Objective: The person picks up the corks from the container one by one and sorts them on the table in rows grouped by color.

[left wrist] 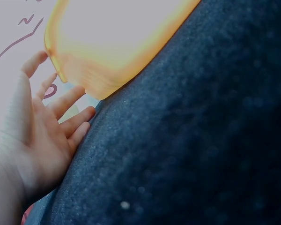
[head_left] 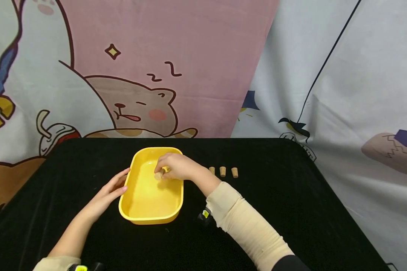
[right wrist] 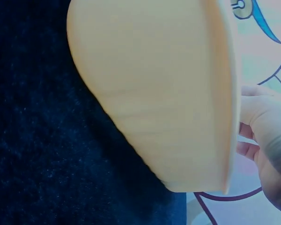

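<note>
A yellow plastic tray [head_left: 152, 205] stands on the black cloth, its long side running away from me. My left hand [head_left: 109, 190] is at its left side, fingers spread and fairly straight, fingertips right at the outer wall; the left wrist view also shows the hand [left wrist: 42, 126] beside the tray [left wrist: 107, 84]. My right hand [head_left: 178, 166] reaches over the right rim and pinches a small cork stopper [head_left: 158, 175] inside the tray. In the right wrist view the tray wall [right wrist: 154, 103] hides the fingertips of that hand [right wrist: 269, 126] and the cork.
Right of the tray three cork stoppers stand in a row: a right one [head_left: 234, 172], a middle one [head_left: 222, 171] and a left one [head_left: 211, 170] partly covered by my right forearm. A cartoon-printed curtain [head_left: 207, 67] hangs behind the black-covered table [head_left: 274, 210].
</note>
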Motion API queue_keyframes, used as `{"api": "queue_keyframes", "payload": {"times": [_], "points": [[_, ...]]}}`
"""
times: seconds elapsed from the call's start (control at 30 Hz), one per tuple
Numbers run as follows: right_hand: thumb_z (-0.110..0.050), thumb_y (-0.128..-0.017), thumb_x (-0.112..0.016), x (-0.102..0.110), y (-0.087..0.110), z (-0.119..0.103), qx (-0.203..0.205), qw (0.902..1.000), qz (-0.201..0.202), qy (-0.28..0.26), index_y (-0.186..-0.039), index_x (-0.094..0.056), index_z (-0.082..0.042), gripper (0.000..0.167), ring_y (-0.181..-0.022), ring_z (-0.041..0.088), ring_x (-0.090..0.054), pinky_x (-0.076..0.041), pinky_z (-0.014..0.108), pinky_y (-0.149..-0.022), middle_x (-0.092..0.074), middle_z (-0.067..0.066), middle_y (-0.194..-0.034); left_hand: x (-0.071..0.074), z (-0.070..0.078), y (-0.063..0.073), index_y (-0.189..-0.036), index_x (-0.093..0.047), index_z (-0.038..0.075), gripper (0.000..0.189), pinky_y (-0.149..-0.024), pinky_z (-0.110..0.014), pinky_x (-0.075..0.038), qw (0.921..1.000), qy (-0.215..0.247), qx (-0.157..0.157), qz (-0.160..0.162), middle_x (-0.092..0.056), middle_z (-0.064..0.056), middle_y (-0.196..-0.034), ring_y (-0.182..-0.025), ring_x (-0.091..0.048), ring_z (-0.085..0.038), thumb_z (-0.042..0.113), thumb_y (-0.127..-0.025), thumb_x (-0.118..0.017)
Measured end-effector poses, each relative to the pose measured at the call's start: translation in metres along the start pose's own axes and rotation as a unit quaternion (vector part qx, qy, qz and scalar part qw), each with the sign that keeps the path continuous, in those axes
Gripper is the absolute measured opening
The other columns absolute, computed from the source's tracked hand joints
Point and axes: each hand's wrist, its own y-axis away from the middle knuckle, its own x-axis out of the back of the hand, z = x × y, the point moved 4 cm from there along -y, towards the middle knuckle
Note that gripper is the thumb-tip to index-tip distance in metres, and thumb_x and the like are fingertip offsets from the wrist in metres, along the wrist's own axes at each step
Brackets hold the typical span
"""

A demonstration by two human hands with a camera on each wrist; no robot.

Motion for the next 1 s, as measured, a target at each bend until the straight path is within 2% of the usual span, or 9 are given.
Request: {"api": "queue_keyframes", "payload": {"times": [0.27, 0.5, 0.57, 0.63, 0.77, 0.83, 0.9, 1.0], "points": [[-0.018, -0.085, -0.074, 0.016, 0.019, -0.005, 0.032, 0.9970, 0.068, -0.016, -0.105, -0.072, -0.017, 0.020, -0.102, 0.008, -0.050, -0.037, 0.020, -0.097, -0.062, -0.009, -0.104, -0.002, 0.000, -0.001, -0.153, -0.017, 0.008, 0.055, -0.098, -0.063, -0.032, 1.0000, 0.001, 0.003, -0.001, -0.025, -0.027, -0.151, -0.129, -0.034, -0.044, 0.020, -0.103, -0.040], [-0.019, -0.086, -0.073, 0.027, 0.039, -0.008, 0.028, 0.9893, 0.132, -0.056, -0.106, -0.072, -0.014, 0.020, -0.099, 0.015, -0.054, -0.042, 0.023, -0.088, -0.065, -0.007, -0.105, -0.001, 0.000, 0.000, -0.153, -0.017, 0.009, 0.055, -0.098, -0.064, -0.032, 1.0000, 0.001, 0.001, -0.002, -0.025, -0.026, -0.151, -0.129, -0.035, -0.045, 0.020, -0.104, -0.039], [-0.020, -0.086, -0.073, 0.028, 0.044, -0.008, 0.023, 0.9865, 0.150, -0.061, -0.105, -0.072, -0.014, 0.020, -0.099, 0.013, -0.054, -0.042, 0.024, -0.087, -0.065, -0.007, -0.106, -0.001, 0.000, 0.000, -0.153, -0.017, 0.009, 0.055, -0.097, -0.063, -0.033, 1.0000, 0.001, 0.002, -0.002, -0.025, -0.026, -0.151, -0.129, -0.035, -0.045, 0.020, -0.104, -0.039], [-0.020, -0.085, -0.075, 0.030, 0.050, -0.009, 0.018, 0.9827, 0.169, -0.073, -0.104, -0.073, -0.014, 0.020, -0.097, 0.012, -0.054, -0.044, 0.024, -0.085, -0.066, -0.007, -0.105, -0.001, 0.000, 0.001, -0.153, -0.017, 0.009, 0.055, -0.097, -0.059, -0.036, 1.0000, -0.001, 0.002, -0.003, -0.025, -0.026, -0.151, -0.128, -0.036, -0.044, 0.019, -0.104, -0.039], [-0.018, -0.082, -0.077, 0.034, 0.062, -0.011, 0.007, 0.9724, 0.210, -0.101, -0.101, -0.073, -0.012, 0.020, -0.092, 0.012, -0.054, -0.046, 0.024, -0.079, -0.066, -0.007, -0.100, -0.001, 0.001, 0.001, -0.153, -0.017, 0.010, 0.055, -0.096, -0.041, -0.041, 1.0000, -0.005, 0.002, -0.002, -0.026, -0.025, -0.151, -0.128, -0.038, -0.041, 0.019, -0.104, -0.039], [-0.017, -0.081, -0.078, 0.036, 0.067, -0.012, 0.004, 0.9664, 0.232, -0.110, -0.100, -0.074, -0.011, 0.020, -0.090, 0.011, -0.054, -0.046, 0.023, -0.078, -0.066, -0.006, -0.097, 0.000, 0.001, 0.001, -0.153, -0.017, 0.010, 0.055, -0.095, -0.037, -0.041, 1.0000, -0.008, 0.001, -0.001, -0.026, -0.025, -0.151, -0.128, -0.039, -0.040, 0.019, -0.104, -0.039], [-0.016, -0.080, -0.079, 0.038, 0.073, -0.013, 0.003, 0.9602, 0.255, -0.115, -0.099, -0.074, -0.010, 0.020, -0.088, 0.011, -0.055, -0.047, 0.022, -0.077, -0.066, -0.006, -0.093, 0.000, 0.000, 0.001, -0.153, -0.017, 0.010, 0.055, -0.096, -0.041, -0.041, 1.0000, -0.008, 0.000, 0.000, -0.027, -0.025, -0.151, -0.128, -0.039, -0.040, 0.019, -0.104, -0.039], [-0.014, -0.079, -0.080, 0.040, 0.082, -0.014, -0.001, 0.9522, 0.284, -0.114, -0.098, -0.074, -0.009, 0.020, -0.086, 0.011, -0.056, -0.048, 0.024, -0.076, -0.065, -0.005, -0.090, 0.000, 0.000, 0.001, -0.153, -0.017, 0.009, 0.055, -0.097, -0.053, -0.038, 1.0000, -0.007, -0.001, 0.001, -0.026, -0.025, -0.151, -0.128, -0.037, -0.042, 0.019, -0.104, -0.039]]}}
